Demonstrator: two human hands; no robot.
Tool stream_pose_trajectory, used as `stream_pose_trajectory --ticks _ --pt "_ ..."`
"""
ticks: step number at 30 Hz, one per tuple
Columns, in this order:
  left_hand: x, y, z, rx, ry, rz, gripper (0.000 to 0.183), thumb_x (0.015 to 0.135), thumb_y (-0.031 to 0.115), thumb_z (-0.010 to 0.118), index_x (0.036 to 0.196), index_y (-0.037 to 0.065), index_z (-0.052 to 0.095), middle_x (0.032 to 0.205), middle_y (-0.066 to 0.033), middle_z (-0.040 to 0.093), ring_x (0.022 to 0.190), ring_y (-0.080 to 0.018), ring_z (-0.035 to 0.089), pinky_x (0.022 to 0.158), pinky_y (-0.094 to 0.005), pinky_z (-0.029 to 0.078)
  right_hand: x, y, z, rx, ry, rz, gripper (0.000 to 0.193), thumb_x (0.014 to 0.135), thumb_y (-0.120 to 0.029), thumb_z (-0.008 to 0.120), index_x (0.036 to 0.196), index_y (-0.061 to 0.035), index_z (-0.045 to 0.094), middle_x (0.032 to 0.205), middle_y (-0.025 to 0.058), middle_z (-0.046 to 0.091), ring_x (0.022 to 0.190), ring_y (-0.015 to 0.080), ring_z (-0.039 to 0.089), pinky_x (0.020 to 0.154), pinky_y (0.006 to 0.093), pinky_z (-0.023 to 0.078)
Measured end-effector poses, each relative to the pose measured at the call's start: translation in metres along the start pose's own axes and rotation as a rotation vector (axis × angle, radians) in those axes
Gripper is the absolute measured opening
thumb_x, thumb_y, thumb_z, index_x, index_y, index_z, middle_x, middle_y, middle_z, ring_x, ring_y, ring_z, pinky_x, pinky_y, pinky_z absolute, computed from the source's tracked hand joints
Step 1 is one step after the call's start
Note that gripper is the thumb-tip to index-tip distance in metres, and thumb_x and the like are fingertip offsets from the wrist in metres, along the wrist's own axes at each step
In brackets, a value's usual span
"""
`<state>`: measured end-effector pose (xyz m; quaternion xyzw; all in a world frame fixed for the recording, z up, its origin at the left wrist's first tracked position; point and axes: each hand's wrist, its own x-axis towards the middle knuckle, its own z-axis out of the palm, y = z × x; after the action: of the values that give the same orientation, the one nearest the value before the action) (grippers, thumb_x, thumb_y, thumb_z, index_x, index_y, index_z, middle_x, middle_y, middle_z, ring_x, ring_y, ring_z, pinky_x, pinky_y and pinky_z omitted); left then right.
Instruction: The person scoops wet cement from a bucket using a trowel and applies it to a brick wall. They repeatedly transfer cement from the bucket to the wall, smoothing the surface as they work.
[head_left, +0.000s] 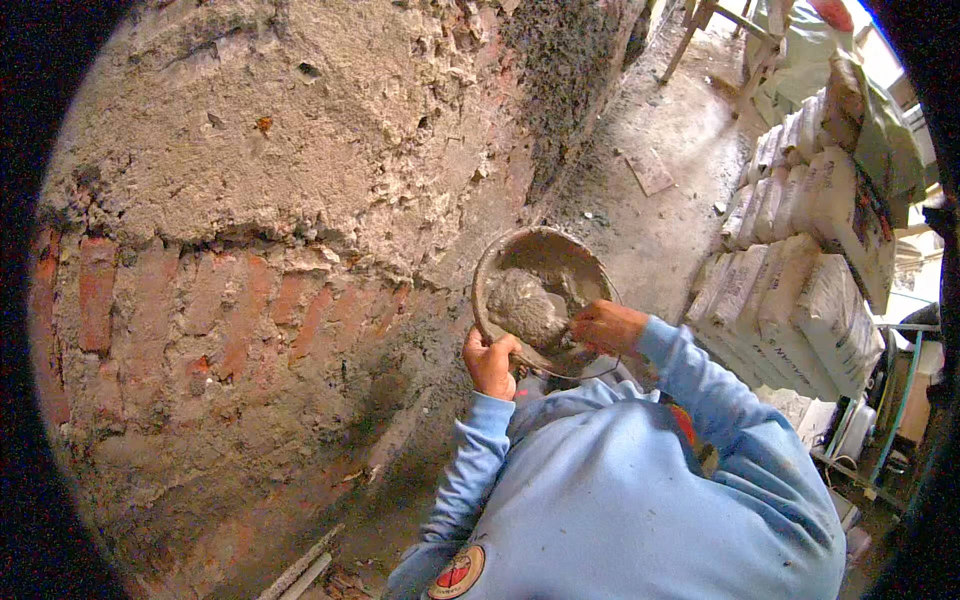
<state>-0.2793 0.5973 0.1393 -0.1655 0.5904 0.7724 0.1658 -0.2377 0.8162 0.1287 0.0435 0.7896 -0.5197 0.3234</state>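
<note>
- Curled over the bucket (553, 249), the right hand (606, 327) conceals its own grip.
- Grey mix (524, 305) hides the bucket's floor.
- Upper edge crops a wooden stand (688, 42).
- Print on stacked sacks (772, 300) partly blurs.

The mortar (520, 302) is looking lumpy, rough and matt, while the bucket (545, 243) is showing a dull, crusted finish. The wall (280, 150) is displaying coarse, crumbly plaster, and its bricks (97, 295) are appearing rough and matt. Soft matt cloth is forming the shirt (640, 490); the sacks (775, 300) are looking papery.
</note>
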Motion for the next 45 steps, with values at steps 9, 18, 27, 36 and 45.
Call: stream_pose_trajectory --ticks 9,18,27,36,45 --pt "0.008 -0.002 -0.004 -0.059 -0.046 0.026 0.024 0.063 -0.009 0.055 0.085 0.001 0.057 0.074 -0.0023 0.058 0.061 -0.0138 0.053 0.054 -0.0272 0.045 -0.05 -0.022 -0.022 0.223 0.136 0.016 0.031 0.093 -0.03 0.049 0.084 -0.0022 0.059 0.065 0.004 0.056 0.057 0.0119 0.053 0.048 0.031 0.044" --pt "0.026 -0.033 -0.015 -0.052 -0.019 0.052 0.025 0.061 -0.005 0.06 0.081 0.003 0.049 0.074 -0.0073 0.054 0.057 -0.0198 0.051 0.048 -0.0324 0.043 -0.047 0.023 -0.008 0.825 0.095 -0.042 0.037 0.096 -0.034 0.044 0.101 -0.0012 0.061 0.08 0.0041 0.059 0.069 0.0152 0.055 0.059 0.0313 0.047" --pt "0.034 -0.047 -0.02 0.093 0.169 -0.053 0.016 0.07 -0.001 0.058 0.086 0.003 0.056 0.067 -0.0067 0.055 0.053 -0.0189 0.052 0.045 -0.0346 0.043 -0.092 -0.032 -0.087 1.392 0.183 -0.467 0.033 0.086 -0.031 0.057 0.103 -0.0019 0.056 0.084 0.0057 0.059 0.066 0.0143 0.055 0.061 0.0315 0.049" --pt "0.009 -0.035 -0.027 -0.078 0.15 -0.031 0.023 0.063 -0.005 0.06 0.079 0.007 0.05 0.07 -0.0046 0.054 0.061 -0.0179 0.054 0.049 -0.0302 0.046 -0.179 -0.184 -0.312 0.76 1.508 -1.16 0.026 0.088 -0.021 0.056 0.11 -0.0061 0.051 0.089 0.0064 0.058 0.067 0.0122 0.058 0.056 0.0233 0.048" --pt "0.004 -0.047 -0.051 -0.191 0.192 0.055 0.029 0.062 -0.01 0.057 0.084 0.008 0.05 0.075 -0.0046 0.054 0.06 -0.018 0.053 0.046 -0.0315 0.045 0.005 -0.353 -0.489 -0.328 1.746 0.051 0.057 0.085 -0.025 0.051 0.133 -0.0045 0.029 0.102 0.0218 0.06 0.091 0.0385 0.06 0.08 0.0503 0.047"
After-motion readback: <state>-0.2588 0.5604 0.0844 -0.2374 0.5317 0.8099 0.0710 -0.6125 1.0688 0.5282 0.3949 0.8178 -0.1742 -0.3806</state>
